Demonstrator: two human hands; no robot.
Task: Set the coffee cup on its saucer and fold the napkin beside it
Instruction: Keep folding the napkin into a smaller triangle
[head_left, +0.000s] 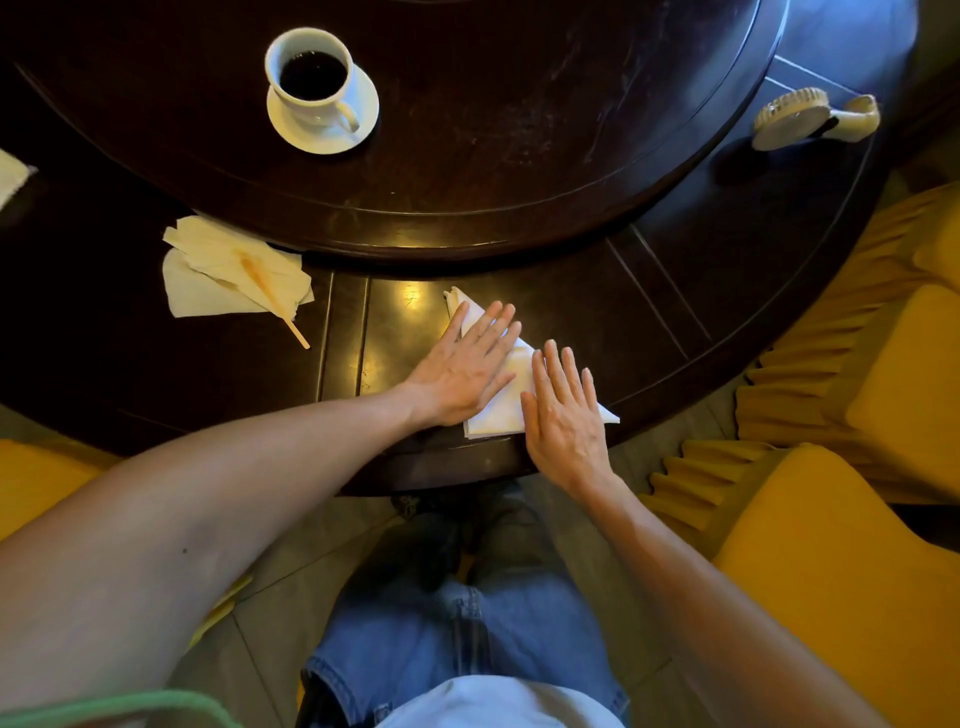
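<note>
Showing at far left edge of frame: scrap of pale paper (11, 174), cut off by the border, lying on dark wooden table (649, 291).

Lying left of centre, on the table's outer ring: loose pile of crumpled, stained napkins (208, 275), with thin wooden stick (275, 304) resting diagonally across the pile, lower tip pointing off the paper onto bare wood.

Sitting in upper left of frame, on the raised round inner section of the table: white coffee cup (311, 78), upright, filled with dark liquid, standing on white saucer (363, 111); handle pointing toward lower right.

Pressing flat at centre of frame, near the table's near edge: left hand (462, 369), open, palm down, fingers together and extended, covering upper-left part of white napkin (501, 410). Napkin lying folded into a triangle, one point showing above the fingertips, another poking out at lower right.

Pressing just right of that: right hand (566, 410), also open and flat, palm down, fingers spread slightly, covering the napkin's right portion; thumb close to the left hand's thumb. Napkin well apart from cup and saucer.

Resting at upper right, near the table rim: pale brush-like object (795, 117); exact kind not determinable.

Showing at right edge: yellow upholstered chairs (857, 545).
</note>
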